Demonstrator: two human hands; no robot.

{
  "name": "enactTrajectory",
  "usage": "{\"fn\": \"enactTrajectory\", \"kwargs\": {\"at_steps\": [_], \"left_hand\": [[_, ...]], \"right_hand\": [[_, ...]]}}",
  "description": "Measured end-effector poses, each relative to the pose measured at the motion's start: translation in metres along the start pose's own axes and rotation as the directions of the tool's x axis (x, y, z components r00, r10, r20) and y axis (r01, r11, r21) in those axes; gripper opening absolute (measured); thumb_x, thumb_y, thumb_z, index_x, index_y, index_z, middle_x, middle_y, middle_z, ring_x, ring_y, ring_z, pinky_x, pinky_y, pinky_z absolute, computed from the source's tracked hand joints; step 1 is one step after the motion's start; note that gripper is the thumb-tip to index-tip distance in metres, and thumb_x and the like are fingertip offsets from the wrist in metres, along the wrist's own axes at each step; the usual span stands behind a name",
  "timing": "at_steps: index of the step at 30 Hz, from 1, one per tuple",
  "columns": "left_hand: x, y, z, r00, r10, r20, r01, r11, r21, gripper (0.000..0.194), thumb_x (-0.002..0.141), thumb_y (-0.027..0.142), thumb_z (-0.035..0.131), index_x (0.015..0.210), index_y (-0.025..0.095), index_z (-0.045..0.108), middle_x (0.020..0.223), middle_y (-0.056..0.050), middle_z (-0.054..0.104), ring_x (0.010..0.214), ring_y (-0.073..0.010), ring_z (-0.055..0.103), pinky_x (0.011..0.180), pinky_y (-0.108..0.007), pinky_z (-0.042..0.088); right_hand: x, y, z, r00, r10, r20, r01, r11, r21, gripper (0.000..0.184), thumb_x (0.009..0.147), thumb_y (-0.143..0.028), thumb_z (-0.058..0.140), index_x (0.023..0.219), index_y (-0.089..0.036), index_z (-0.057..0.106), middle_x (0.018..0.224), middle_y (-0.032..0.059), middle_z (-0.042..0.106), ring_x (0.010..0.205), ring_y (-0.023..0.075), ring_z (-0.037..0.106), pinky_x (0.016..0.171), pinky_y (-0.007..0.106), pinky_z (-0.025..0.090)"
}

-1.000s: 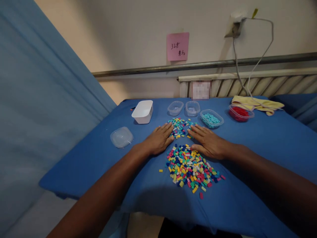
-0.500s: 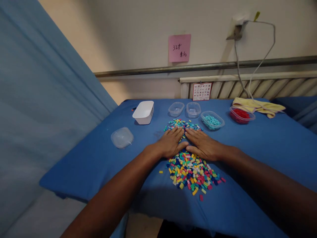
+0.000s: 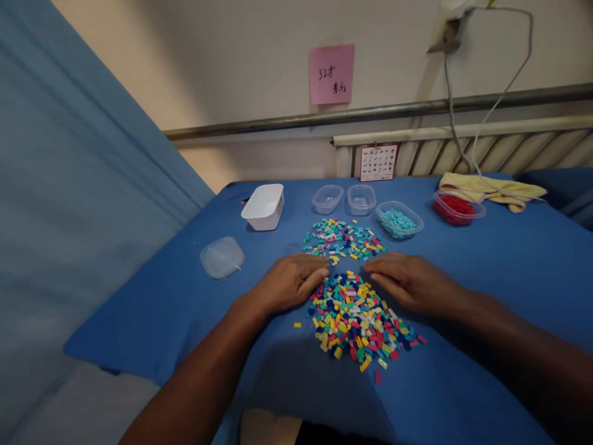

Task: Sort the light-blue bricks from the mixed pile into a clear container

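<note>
Small multicoloured toy bricks lie in two groups on a blue-covered table (image 3: 162,296). The nearer one is a large mixed pile (image 3: 359,321); behind it is a flatter spread of mostly turquoise and green bricks (image 3: 343,235). My left hand (image 3: 294,281) rests at the left edge of the gap between them, fingers stretched out toward the right. Opposite it, my right hand (image 3: 410,281) has its fingers extended to the left, beside the near pile. Both hands look open, and I see nothing held in either.
Behind the bricks stand two clear tubs (image 3: 328,199), a tub of turquoise bricks (image 3: 399,220) and a tub of red bricks (image 3: 456,208). A white box (image 3: 264,207) and a clear lid (image 3: 223,258) lie left. A yellow cloth (image 3: 491,190) is at the back right, under a cable.
My hands have drawn apart, left hand to the left and right hand to the right, uncovering the spread behind and a bare strip between the two groups. The view has shifted slightly.
</note>
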State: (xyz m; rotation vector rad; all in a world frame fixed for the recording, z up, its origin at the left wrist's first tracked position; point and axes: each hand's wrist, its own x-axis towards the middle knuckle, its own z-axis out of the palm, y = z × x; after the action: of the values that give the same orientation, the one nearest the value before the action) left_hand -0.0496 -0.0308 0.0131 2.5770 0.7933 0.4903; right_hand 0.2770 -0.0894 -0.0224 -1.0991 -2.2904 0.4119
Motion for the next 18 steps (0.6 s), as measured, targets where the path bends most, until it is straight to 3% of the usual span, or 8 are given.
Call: {"fn": "enactTrajectory", "kwargs": {"at_steps": [2,4,7,9,14,18], "left_hand": [[-0.006,-0.001,0.005,0.999,0.021,-0.044,-0.024,0.999,-0.047,0.035,0.116,0.04,0.05,0.117,0.024,0.081,0.127,-0.005,0.08,0.122,-0.0235,0.075,0.113,-0.039,0.057],[-0.01,-0.006,0.005,0.983,-0.027,-0.181,0.009,0.995,-0.098,0.032,0.115,0.036,0.052,0.115,0.024,0.081,0.121,-0.005,0.081,0.118,-0.0222,0.076,0.108,-0.038,0.059],[-0.013,-0.023,-0.004,0.909,-0.133,-0.395,0.101,0.99,-0.1,0.026,0.113,0.035,0.058,0.116,0.023,0.08,0.116,-0.006,0.08,0.111,-0.0224,0.075,0.1,-0.038,0.059],[-0.016,-0.033,-0.008,0.881,-0.177,-0.439,0.156,0.984,-0.082,0.021,0.109,0.033,0.064,0.116,0.022,0.08,0.111,-0.006,0.078,0.105,-0.022,0.074,0.095,-0.038,0.058],[-0.019,-0.033,-0.003,0.964,-0.114,-0.239,0.094,0.991,-0.091,0.018,0.107,0.028,0.064,0.111,0.021,0.08,0.106,-0.007,0.075,0.1,-0.0208,0.072,0.092,-0.036,0.057],[-0.011,-0.019,0.006,0.994,-0.07,-0.081,0.075,0.995,0.07,0.036,0.107,0.035,0.065,0.139,0.019,0.074,0.114,-0.011,0.072,0.107,-0.0263,0.068,0.095,-0.043,0.055]], "right_hand": [[-0.006,0.0,0.008,1.0,-0.023,0.021,0.022,0.999,0.027,0.034,0.111,-0.037,0.052,0.129,-0.03,0.081,0.122,0.0063,0.084,0.113,0.0295,0.079,0.101,0.049,0.065],[-0.01,0.006,0.011,0.998,0.024,-0.054,-0.022,0.999,0.034,0.032,0.11,-0.037,0.054,0.127,-0.031,0.081,0.121,0.0063,0.084,0.111,0.0299,0.079,0.099,0.049,0.065],[-0.013,0.023,0.008,0.964,0.142,-0.226,-0.146,0.989,-0.002,0.031,0.108,-0.039,0.057,0.125,-0.029,0.081,0.119,0.0091,0.084,0.106,0.0323,0.08,0.095,0.05,0.066],[-0.013,0.034,0.006,0.94,0.185,-0.286,-0.199,0.98,-0.021,0.03,0.107,-0.039,0.058,0.123,-0.028,0.081,0.114,0.01,0.084,0.102,0.0327,0.08,0.09,0.049,0.066],[-0.013,0.046,0.008,0.934,0.188,-0.304,-0.209,0.977,-0.035,0.024,0.106,-0.035,0.06,0.117,-0.026,0.079,0.107,0.008,0.083,0.094,0.0282,0.08,0.084,0.043,0.064],[-0.013,0.045,0.009,0.945,0.172,-0.277,-0.199,0.977,-0.072,0.022,0.107,-0.032,0.06,0.114,-0.024,0.079,0.104,0.0078,0.082,0.094,0.0273,0.079,0.086,0.042,0.062]]}}
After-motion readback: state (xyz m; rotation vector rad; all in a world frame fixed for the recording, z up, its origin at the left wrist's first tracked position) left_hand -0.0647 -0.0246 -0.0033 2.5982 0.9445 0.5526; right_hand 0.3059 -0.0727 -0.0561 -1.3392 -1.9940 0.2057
